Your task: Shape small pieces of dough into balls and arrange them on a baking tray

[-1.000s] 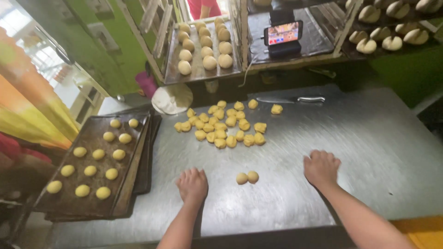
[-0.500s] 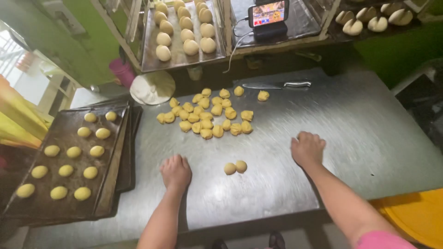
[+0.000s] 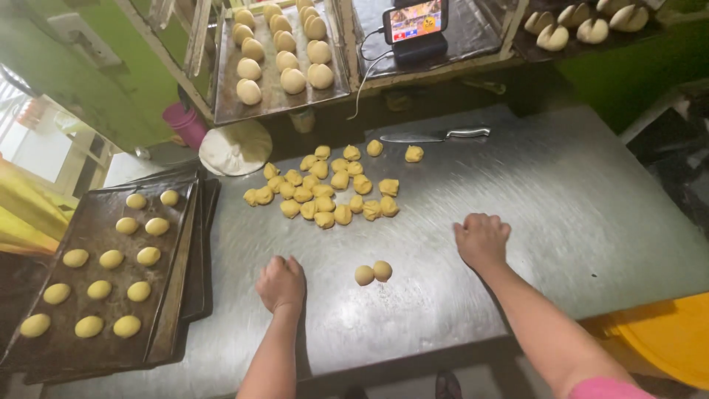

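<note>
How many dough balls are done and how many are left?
Done: twelve balls on the dark tray, plus two rolled balls on the table. In hand: the left hand and right hand press on the table. Left: the pile of cut pieces.

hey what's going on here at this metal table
A person is working dough at a metal table. Both hands are cupped palm-down on the tabletop: the left hand and the right hand; anything under them is hidden. Between them lie two rounded dough balls. Farther back sits a pile of cut dough pieces, with a knife behind it. At the left, a dark baking tray holds rows of shaped balls.
</note>
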